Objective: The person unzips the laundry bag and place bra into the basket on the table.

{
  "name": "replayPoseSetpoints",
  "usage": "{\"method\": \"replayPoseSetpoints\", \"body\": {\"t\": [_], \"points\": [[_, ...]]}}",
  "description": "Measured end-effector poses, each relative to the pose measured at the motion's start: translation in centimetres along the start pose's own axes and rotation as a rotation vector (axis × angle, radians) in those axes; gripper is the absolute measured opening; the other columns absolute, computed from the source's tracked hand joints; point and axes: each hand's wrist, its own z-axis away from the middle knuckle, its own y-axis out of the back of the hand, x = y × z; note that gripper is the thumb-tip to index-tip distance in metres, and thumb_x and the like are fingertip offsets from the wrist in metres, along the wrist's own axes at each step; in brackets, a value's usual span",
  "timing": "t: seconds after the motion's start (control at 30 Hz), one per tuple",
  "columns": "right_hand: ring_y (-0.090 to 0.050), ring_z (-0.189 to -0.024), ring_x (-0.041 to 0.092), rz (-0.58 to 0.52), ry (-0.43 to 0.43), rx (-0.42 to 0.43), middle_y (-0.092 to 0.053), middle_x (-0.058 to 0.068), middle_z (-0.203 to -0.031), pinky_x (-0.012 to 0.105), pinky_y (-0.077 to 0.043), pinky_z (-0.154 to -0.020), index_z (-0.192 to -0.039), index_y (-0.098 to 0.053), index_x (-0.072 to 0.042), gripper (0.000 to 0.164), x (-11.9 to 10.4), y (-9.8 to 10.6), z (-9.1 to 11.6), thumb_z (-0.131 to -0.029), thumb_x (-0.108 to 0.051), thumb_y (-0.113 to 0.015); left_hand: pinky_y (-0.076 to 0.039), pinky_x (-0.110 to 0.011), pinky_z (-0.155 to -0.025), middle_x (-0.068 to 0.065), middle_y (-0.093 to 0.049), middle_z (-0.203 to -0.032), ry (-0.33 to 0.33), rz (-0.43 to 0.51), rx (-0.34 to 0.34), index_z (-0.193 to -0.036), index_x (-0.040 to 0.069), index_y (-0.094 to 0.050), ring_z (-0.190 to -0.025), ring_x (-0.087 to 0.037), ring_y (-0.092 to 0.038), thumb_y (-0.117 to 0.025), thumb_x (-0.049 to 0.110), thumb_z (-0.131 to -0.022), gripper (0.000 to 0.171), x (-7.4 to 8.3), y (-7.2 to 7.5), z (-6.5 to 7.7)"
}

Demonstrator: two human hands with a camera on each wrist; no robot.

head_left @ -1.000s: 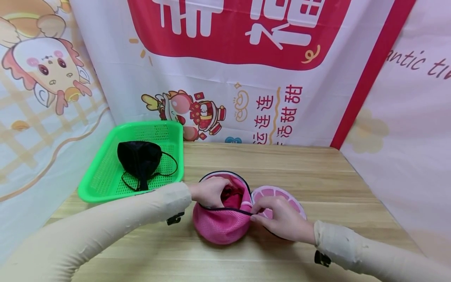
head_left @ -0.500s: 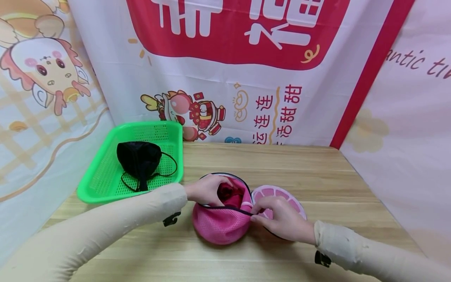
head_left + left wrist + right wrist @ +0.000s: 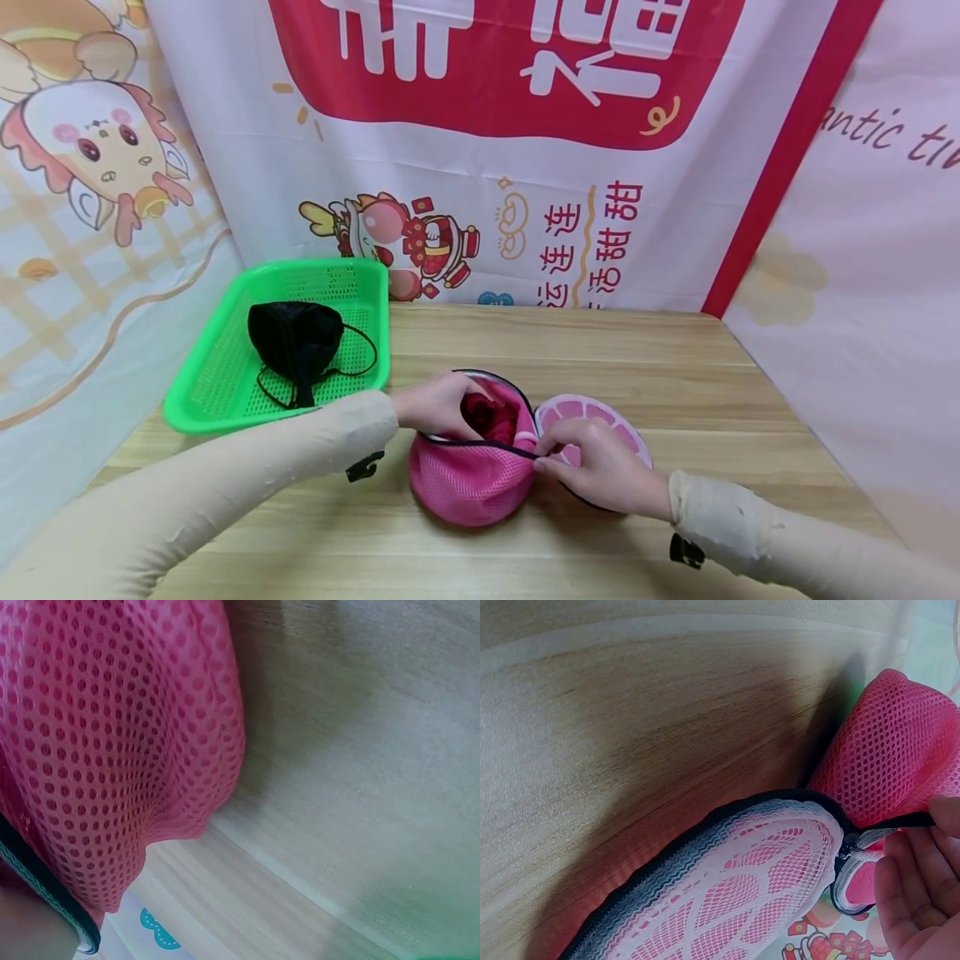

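Observation:
A pink mesh laundry bag [image 3: 471, 483] stands on the table with its mouth unzipped. Its round lid [image 3: 588, 410], patterned like a citrus slice, lies folded out to the right. Dark red cloth [image 3: 491, 418] shows inside the bag. My left hand [image 3: 438, 406] reaches into the mouth from the left, thumb and index finger spread apart beside the cloth; the other fingers are hidden. My right hand [image 3: 600, 465] pinches the dark zipper edge at the bag's right side. In the right wrist view, the black-edged zipper strip [image 3: 896, 822] runs between my thumb and fingers.
A green plastic basket [image 3: 202, 392] stands at the back left, holding a black cloth item [image 3: 296, 340] with thin cords. The wooden table [image 3: 622, 350] ends at a printed cloth backdrop [image 3: 660, 225], with more printed cloth on both sides.
My left hand has drawn back slightly to the left inside the bag's mouth, and more of the red cloth shows. The bag has shifted very slightly. My right hand has stayed put.

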Motion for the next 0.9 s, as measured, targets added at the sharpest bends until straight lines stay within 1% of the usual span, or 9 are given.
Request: {"method": "replayPoseSetpoints", "body": {"t": [0.07,0.13,0.2,0.27,0.43,0.53,0.7,0.8,0.9], "points": [[-0.062,-0.084,0.005,-0.001,-0.003,-0.001,-0.065,-0.016,-0.086,0.033,-0.056,-0.075,-0.088,-0.07,-0.019,0.015,-0.02,0.01,-0.02,-0.085,-0.007,-0.078,-0.052,-0.024,-0.072,0.014,-0.067,-0.075,0.008,-0.003,-0.018,-0.085,0.02,-0.074,-0.075,-0.003,-0.06,-0.087,0.027,-0.075,0.018,-0.03,-0.05,-0.07],[-0.062,-0.084,0.005,-0.002,-0.005,-0.001,-0.065,-0.016,-0.086,0.033,-0.056,-0.075,-0.088,-0.07,-0.019,0.014,-0.03,0.02,-0.03,-0.085,-0.007,-0.078,-0.051,-0.024,-0.07,0.014,-0.066,-0.073,0.009,-0.018,-0.027,-0.081,0.02,-0.073,-0.072,-0.003,-0.059,-0.087,0.027,-0.075,0.017,-0.1,-0.05,-0.18],[-0.062,-0.084,0.005,-0.001,-0.005,-0.001,-0.065,-0.016,-0.086,0.033,-0.056,-0.075,-0.088,-0.07,-0.018,0.014,-0.02,0.01,-0.01,-0.085,-0.007,-0.078,-0.051,-0.024,-0.07,0.013,-0.065,-0.073,0.017,-0.021,-0.038,-0.081,0.019,-0.071,-0.072,-0.004,-0.058,-0.087,0.026,-0.074,0.018,-0.12,-0.08,-0.31],[-0.062,-0.084,0.006,0.001,-0.004,-0.001,-0.065,-0.016,-0.085,0.033,-0.055,-0.075,-0.088,-0.07,-0.018,0.013,0.02,-0.02,0.01,-0.085,-0.007,-0.077,-0.051,-0.024,-0.07,0.012,-0.065,-0.075,0.041,-0.014,-0.051,-0.081,0.019,-0.07,-0.073,-0.004,-0.058,-0.088,0.027,-0.073,0.021,-0.09,-0.14,-0.41],[-0.063,-0.083,0.007,0.004,0.008,-0.005,-0.065,-0.016,-0.085,0.032,-0.055,-0.075,-0.088,-0.07,-0.018,0.013,0.1,-0.09,0.01,-0.085,-0.007,-0.077,-0.051,-0.025,-0.071,0.011,-0.065,-0.078,0.08,0.017,-0.071,-0.084,0.021,-0.069,-0.077,-0.005,-0.059,-0.09,0.031,-0.07,0.027,0.05,-0.28,-0.45],[-0.063,-0.084,0.008,0.002,0.013,-0.007,-0.065,-0.016,-0.086,0.032,-0.055,-0.075,-0.088,-0.07,-0.018,0.013,0.08,-0.1,-0.01,-0.085,-0.007,-0.077,-0.052,-0.025,-0.073,0.012,-0.066,-0.081,0.068,0.031,-0.07,-0.086,0.022,-0.069,-0.08,-0.006,-0.06,-0.09,0.033,-0.069,0.029,0.03,-0.33,-0.4],[-0.063,-0.084,0.008,0.007,0.011,-0.009,-0.065,-0.016,-0.085,0.032,-0.055,-0.075,-0.088,-0.07,-0.018,0.014,0.04,-0.13,-0.04,-0.084,-0.007,-0.078,-0.052,-0.026,-0.073,0.012,-0.066,-0.081,0.019,0.072,-0.069,-0.087,0.021,-0.07,-0.078,-0.006,-0.06,-0.09,0.03,-0.07,0.028,0.0,-0.32,-0.27],[-0.063,-0.083,0.008,0.009,0.009,-0.008,-0.066,-0.016,-0.086,0.033,-0.055,-0.074,-0.088,-0.07,-0.017,0.014,0.06,-0.13,-0.06,-0.084,-0.007,-0.078,-0.052,-0.026,-0.071,0.012,-0.066,-0.078,-0.006,0.091,-0.066,-0.084,0.02,-0.07,-0.075,-0.005,-0.059,-0.089,0.026,-0.072,0.024,0.2,-0.18,-0.2],[-0.063,-0.082,0.006,0.004,0.003,-0.011,-0.067,-0.015,-0.086,0.034,-0.055,-0.074,-0.088,-0.07,-0.017,0.013,0.07,-0.13,-0.1,-0.085,-0.008,-0.077,-0.05,-0.025,-0.066,0.013,-0.062,-0.072,-0.029,0.101,-0.053,-0.079,0.019,-0.068,-0.069,-0.003,-0.055,-0.088,0.022,-0.073,0.021,0.51,-0.01,-0.17]]}}
